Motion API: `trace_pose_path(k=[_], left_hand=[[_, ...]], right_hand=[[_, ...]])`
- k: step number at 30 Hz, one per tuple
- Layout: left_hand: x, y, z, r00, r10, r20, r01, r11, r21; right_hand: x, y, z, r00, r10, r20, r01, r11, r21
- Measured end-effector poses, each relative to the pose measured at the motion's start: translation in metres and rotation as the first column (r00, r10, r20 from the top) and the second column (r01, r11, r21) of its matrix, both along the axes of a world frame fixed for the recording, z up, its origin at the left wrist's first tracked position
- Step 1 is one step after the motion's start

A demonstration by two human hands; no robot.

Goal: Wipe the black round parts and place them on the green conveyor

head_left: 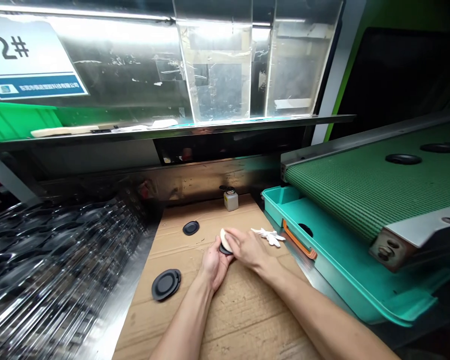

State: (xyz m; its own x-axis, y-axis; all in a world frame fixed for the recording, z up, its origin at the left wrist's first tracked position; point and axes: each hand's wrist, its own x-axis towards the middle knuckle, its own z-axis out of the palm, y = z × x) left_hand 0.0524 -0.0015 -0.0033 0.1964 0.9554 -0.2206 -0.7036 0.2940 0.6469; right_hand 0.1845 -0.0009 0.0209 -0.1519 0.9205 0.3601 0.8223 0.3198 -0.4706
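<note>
Over the cardboard sheet point(225, 310), my left hand point(215, 262) is closed round a black round part point(225, 249), cupping it from below. My right hand point(247, 246) is closed on a white pad point(224, 240) and presses it against the top of that part. The two hands touch each other. A second black round part point(191, 228) lies on the cardboard farther away to the left, and a larger pair of stacked black discs point(166, 284) lies to the near left.
A small white bottle point(231, 199) stands at the cardboard's far edge. A white crumpled cloth point(269, 235) lies right of my hands. A teal bin point(345, 280) sits under a green conveyor belt point(371, 185) carrying black parts. Clear plastic trays point(56, 260) are stacked left.
</note>
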Motion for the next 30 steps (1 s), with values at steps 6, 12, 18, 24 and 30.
trace_pose_path(k=[6,12,18,24,30], left_hand=[[-0.001,-0.001,-0.001,1.0,-0.003,0.019,0.003,1.0,0.015],[0.002,0.0,-0.002,0.997,0.076,0.034,-0.076,0.997,-0.016],[0.003,-0.002,-0.001,0.995,0.091,0.044,-0.091,0.996,-0.01],[0.003,0.0,-0.003,0.992,0.123,0.019,-0.123,0.992,0.04],[-0.004,-0.001,-0.001,0.992,0.122,0.017,-0.122,0.991,0.055]], right_hand=[[-0.018,-0.001,-0.005,0.953,-0.238,0.186,0.239,0.971,0.015],[-0.017,-0.005,-0.004,0.948,-0.263,0.179,0.272,0.962,-0.031],[-0.024,-0.012,-0.004,0.989,-0.136,0.061,0.141,0.987,-0.08],[-0.031,-0.016,-0.007,0.99,-0.127,0.065,0.13,0.991,-0.038],[-0.005,0.0,-0.016,0.965,-0.261,0.008,0.261,0.965,-0.024]])
